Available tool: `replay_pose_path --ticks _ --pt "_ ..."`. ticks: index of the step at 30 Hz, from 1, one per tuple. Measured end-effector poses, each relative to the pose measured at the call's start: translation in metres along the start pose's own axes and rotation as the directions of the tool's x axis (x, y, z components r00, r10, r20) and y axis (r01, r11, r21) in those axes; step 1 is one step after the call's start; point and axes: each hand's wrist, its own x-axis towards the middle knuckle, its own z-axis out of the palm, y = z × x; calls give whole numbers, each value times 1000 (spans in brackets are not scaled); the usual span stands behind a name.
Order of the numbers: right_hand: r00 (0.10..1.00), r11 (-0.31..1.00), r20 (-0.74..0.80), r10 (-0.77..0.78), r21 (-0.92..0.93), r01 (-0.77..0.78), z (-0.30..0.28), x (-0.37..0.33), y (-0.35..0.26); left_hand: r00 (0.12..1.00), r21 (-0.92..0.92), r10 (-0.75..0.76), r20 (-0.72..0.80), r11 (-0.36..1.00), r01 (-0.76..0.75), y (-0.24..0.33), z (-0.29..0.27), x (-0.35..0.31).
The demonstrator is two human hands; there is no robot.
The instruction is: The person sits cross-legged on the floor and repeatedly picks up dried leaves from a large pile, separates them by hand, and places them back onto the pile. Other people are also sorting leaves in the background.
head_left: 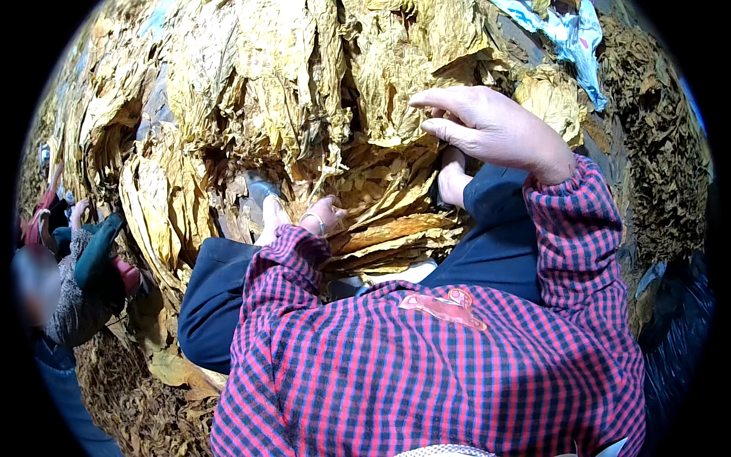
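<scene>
Large dried yellow tobacco leaves [266, 99] are heaped in front of me, and a stack of flattened leaves [396, 232] lies between my legs. My left hand [324, 213], with a light bangle at the wrist, is low at the left side of this stack. Its fingers are bent in against the leaves, and whatever they hold is hidden. Higher up and to the right, my right hand [491, 126] is over the heap near my right knee, fingers stretched out and thumb apart, holding nothing that I can see.
Blue-and-white plastic sheeting [575, 38] lies at the far right, beside a pile of darker brown leaves [647, 114]. Black plastic [678, 327] is at the right edge. Another person in a grey top [72, 305] sits at the left, near more brown leaf scraps [137, 404].
</scene>
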Motion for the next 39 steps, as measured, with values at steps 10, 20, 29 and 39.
replay_pose_path --ticks 10,20,29,39 --pt "991 994 -80 -107 -13 107 9 -20 -16 922 448 199 333 826 -341 53 102 -93" --pt "998 999 51 -23 -33 25 14 -38 -23 973 645 231 -7 745 -173 57 111 -98" --pt "994 992 2 -107 -73 106 6 -38 -36 978 610 205 39 770 -185 60 51 -76" --pt "991 993 98 -91 -66 97 3 -42 -38 920 474 313 236 789 -390 85 52 -69"
